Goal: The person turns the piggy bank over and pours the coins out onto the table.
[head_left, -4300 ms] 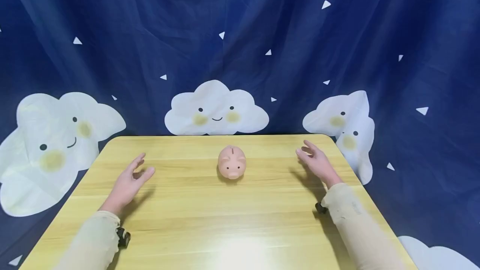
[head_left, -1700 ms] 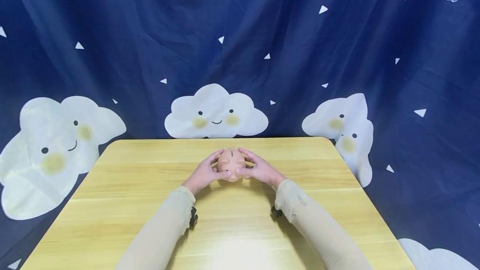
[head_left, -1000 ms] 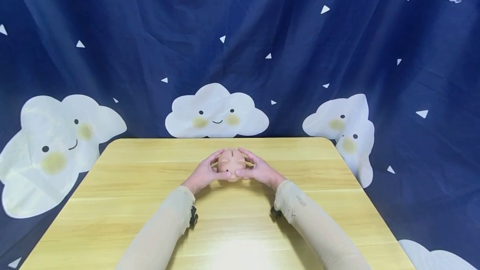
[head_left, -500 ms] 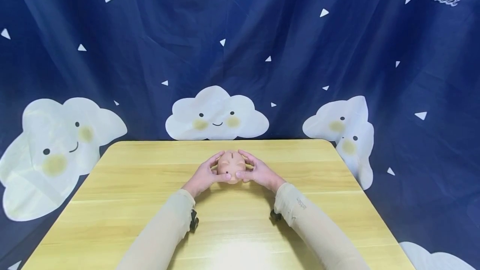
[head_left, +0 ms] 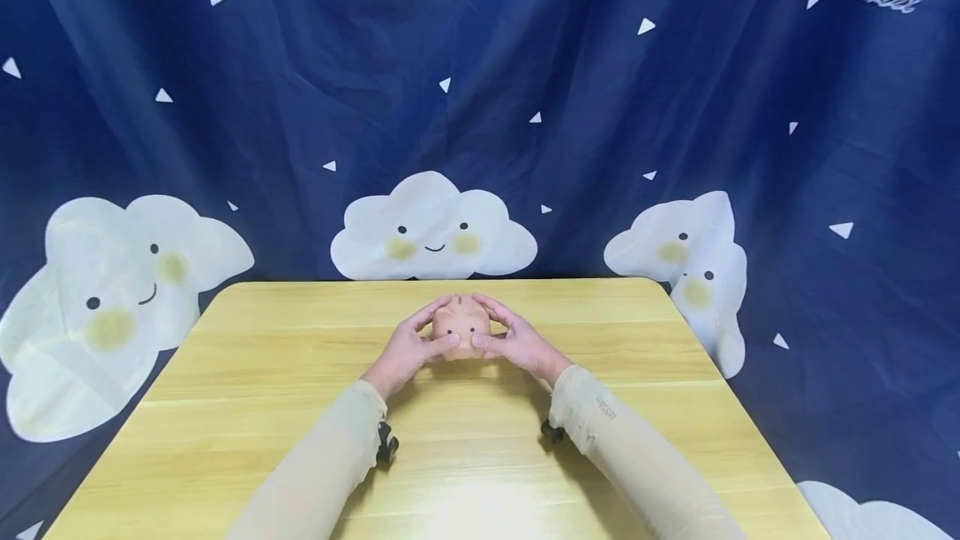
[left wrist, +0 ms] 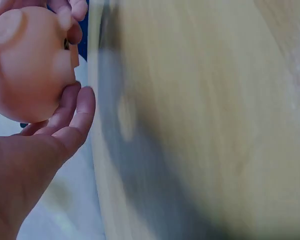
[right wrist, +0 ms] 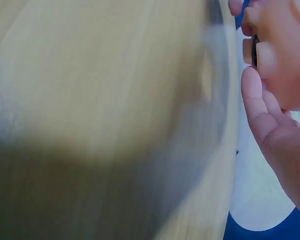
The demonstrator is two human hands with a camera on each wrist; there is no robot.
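A pink piggy bank [head_left: 461, 322] faces me between both hands, its coin slot at the top and its two dark eyes showing. My left hand [head_left: 405, 352] grips it from the left, thumb beside the snout. From the other side my right hand [head_left: 527, 348] holds it the same way. The left wrist view shows the piggy bank's [left wrist: 30, 65] stubby feet apart from the tabletop, with fingers of the left hand [left wrist: 30, 160] curled beneath its side. In the right wrist view a dark spot shows between the feet of the piggy bank [right wrist: 285, 60], above the right hand [right wrist: 285, 145].
A light wooden table [head_left: 465, 415] lies under the arms, its far edge just behind the piggy bank. Beyond hangs a dark blue curtain [head_left: 480, 40] with white clouds and triangles. Black wrist cameras [head_left: 387, 445] sit under the cuffs.
Both hands came in from the table's sides and took hold of the piggy bank. Since half a second ago it has risen slightly off the table, its face tipping up toward me.
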